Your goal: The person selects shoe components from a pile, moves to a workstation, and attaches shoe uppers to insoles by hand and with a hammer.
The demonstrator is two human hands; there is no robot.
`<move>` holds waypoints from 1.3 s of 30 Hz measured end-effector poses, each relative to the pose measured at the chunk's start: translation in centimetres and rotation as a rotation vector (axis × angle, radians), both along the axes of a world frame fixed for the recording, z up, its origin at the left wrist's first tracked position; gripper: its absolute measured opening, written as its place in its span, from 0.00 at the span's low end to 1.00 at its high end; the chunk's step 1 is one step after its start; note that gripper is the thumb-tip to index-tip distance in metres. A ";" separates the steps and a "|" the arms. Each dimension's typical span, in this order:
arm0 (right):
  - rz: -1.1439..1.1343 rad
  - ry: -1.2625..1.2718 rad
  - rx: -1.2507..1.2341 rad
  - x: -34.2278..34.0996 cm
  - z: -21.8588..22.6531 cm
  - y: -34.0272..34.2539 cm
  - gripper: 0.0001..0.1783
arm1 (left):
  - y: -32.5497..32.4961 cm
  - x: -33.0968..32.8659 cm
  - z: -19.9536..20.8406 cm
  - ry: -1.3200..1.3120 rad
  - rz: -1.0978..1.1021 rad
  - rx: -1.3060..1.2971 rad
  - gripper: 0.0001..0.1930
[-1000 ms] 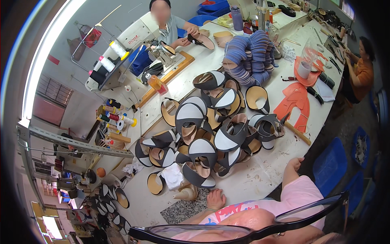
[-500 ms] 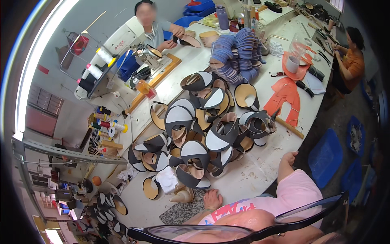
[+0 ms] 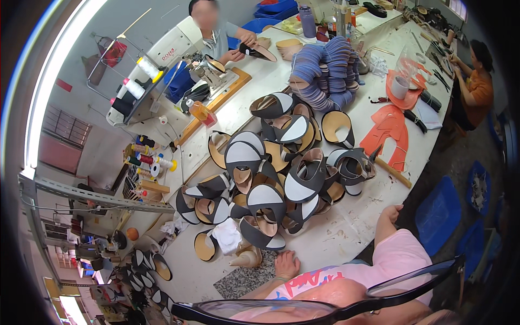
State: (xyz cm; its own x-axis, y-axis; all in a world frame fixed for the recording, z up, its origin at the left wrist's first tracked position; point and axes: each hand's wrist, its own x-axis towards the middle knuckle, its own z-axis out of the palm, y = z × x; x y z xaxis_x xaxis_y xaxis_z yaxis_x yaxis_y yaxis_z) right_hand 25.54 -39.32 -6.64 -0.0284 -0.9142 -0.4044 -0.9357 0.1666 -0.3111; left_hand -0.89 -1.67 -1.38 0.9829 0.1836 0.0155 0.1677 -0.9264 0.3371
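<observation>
My left hand (image 3: 287, 264) lies on the near edge of the worktable, fingers spread and holding nothing. Beside it is a speckled grey stone slab (image 3: 238, 282), with a tan, lumpy object (image 3: 246, 258) and a crumpled white cloth (image 3: 226, 236) just beyond. My right hand (image 3: 390, 213) rests at the table's edge farther right, its fingers stretched out and empty. Nearest to that hand is a hammer (image 3: 394, 172) with a wooden handle. A heap of black-and-white sandal uppers with tan insoles (image 3: 265, 203) covers the middle of the table; neither hand touches it.
Stacked blue-edged soles (image 3: 325, 73) stand behind the heap, near orange sheet scraps (image 3: 385, 132). Across the table a co-worker (image 3: 214, 40) holds a shoe by a sewing machine (image 3: 168, 49). Another person (image 3: 476, 86) sits at right. Blue bins (image 3: 439, 206) stand on the floor.
The whole view has shifted slightly, so the table and heap appear farther right. Both my hands stay at the table edge. The co-worker still handles the shoe.
</observation>
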 end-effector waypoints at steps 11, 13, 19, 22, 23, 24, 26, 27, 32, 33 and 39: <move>0.026 -0.008 0.018 0.4 0.2 0.5 0.48 | 0.1 0.3 0.3 -0.001 0.021 0.004 0.17; 0.050 -0.001 0.014 0.2 0.0 0.2 0.48 | -0.1 -0.1 0.5 0.000 0.035 0.002 0.17; 0.174 0.297 0.258 0.6 -2.5 -5.3 0.50 | 0.0 0.2 0.0 -0.055 0.034 -0.024 0.18; 1.186 0.939 0.753 2.4 10.6 -4.4 0.37 | 0.3 -0.2 0.3 -0.087 0.044 0.003 0.18; 1.336 1.048 0.763 5.0 13.7 -3.1 0.30 | 0.2 0.2 0.8 -0.083 0.048 0.002 0.18; 1.411 0.903 0.724 7.0 17.6 -2.3 0.29 | 0.1 0.5 1.3 -0.082 0.027 -0.009 0.18; 1.600 0.416 0.550 11.8 26.3 4.6 0.27 | 0.2 0.7 1.5 -0.086 0.025 -0.009 0.18; 1.759 0.203 0.455 15.1 26.9 5.6 0.20 | 0.2 0.9 1.5 -0.094 0.021 0.003 0.18; 1.892 -0.583 0.527 24.9 33.2 19.3 0.15 | 0.3 0.5 1.0 -0.112 0.042 0.035 0.18; 1.962 -0.562 0.576 26.7 33.6 21.2 0.17 | 0.1 0.7 1.3 -0.106 0.047 0.023 0.18; 2.546 -0.198 -0.019 35.3 33.8 32.0 0.20 | 0.5 1.2 2.2 -0.134 0.025 0.037 0.18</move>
State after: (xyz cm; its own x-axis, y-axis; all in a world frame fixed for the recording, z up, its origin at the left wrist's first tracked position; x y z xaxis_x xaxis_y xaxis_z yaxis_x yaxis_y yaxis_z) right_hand 60.86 -7.36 27.19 0.5513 0.7903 -0.2674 0.7040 -0.6127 -0.3592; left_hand 0.28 -1.12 0.81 0.9667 0.2051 0.1531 0.1470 -0.9346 0.3241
